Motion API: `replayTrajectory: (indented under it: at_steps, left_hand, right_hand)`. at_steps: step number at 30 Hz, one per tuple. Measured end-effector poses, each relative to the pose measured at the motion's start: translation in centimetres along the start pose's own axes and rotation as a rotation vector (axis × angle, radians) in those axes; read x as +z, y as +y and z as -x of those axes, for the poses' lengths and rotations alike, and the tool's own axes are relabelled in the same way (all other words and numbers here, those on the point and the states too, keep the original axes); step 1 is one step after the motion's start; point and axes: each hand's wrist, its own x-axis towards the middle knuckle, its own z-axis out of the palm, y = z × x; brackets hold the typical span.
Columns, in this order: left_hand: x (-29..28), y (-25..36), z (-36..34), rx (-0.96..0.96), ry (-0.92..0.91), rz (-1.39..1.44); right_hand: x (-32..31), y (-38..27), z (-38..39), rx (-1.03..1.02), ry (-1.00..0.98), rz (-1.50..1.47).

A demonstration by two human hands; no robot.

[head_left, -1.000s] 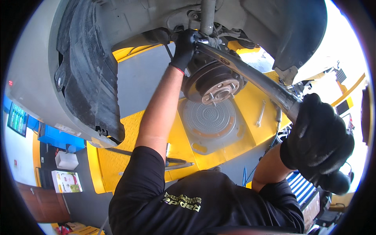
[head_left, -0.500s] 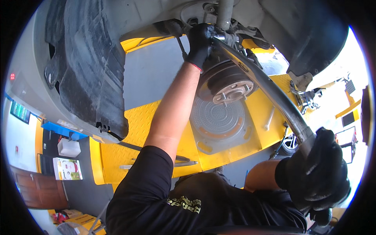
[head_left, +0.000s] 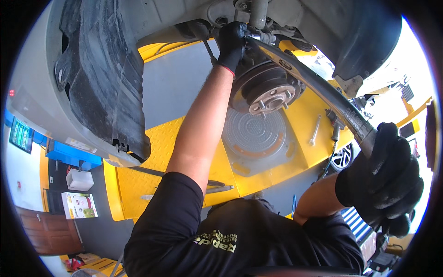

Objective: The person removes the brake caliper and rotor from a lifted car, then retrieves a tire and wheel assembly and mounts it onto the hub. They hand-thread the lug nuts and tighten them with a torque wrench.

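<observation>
Head view. I see two black-gloved hands on a long-handled wrench (head_left: 318, 87), which runs diagonally beneath the wheel arch, from beside the strut (head_left: 258, 15) down toward my right.

Right hand (head_left: 386, 180): fingers curled closed around the lower handle; the handle's end is lost inside the fist, thumb placement unclear to me.

Left hand (head_left: 231, 44): up at the wrench's head, back of the glove toward me. Fingers largely hidden; I cannot tell whether they grip the head or only press against it. A bright metal piece (head_left: 254, 36) shows between glove and strut; what it seats on is not readable, being small and partly covered.

Brake disc (head_left: 249, 90) with studded hub (head_left: 275, 99) below the wrench; upper part of disc obscured by shadow and parts above. Strut cut off by the top edge.

Yellow platform (head_left: 161, 138) underneath, partly hidden by the left forearm; on it a round ridged plate (head_left: 254, 134) and a spanner (head_left: 315, 130). Far right washed out by glare; outer rim black.
</observation>
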Motion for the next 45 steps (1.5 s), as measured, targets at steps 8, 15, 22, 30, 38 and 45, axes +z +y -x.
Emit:
replayTrajectory:
  at_steps: [8,15,22,30,38,45]
  left_hand:
    - [0.0,0.4,1.0,0.362,0.035,-0.37]
    - [0.5,-1.2,-0.6,0.195,0.088,-0.022]
    - [-0.7,-0.1,-0.3,0.292,0.05,-0.272]
    - [-2.3,-0.6,0.0,0.394,0.012,-0.409]
    - [-1.4,-1.0,-0.5,0.395,-0.082,-0.402]
    - [-1.8,1.1,1.6,-0.434,-0.187,0.315]
  right_hand:
    - [-1.7,-0.3,-0.3,-0.125,-0.004,0.11]
    - [-2.8,-0.9,-0.2,-0.281,0.027,0.333]
    - [-3.6,-1.3,1.7,-0.276,-0.024,0.326]
    - [-3.6,-2.6,2.8,-0.022,-0.012,-0.477]
    - [1.0,-0.6,-1.8,0.237,-0.089,-2.546]
    - [6.9,2.5,-8.6,0.43,-0.213,-2.689]
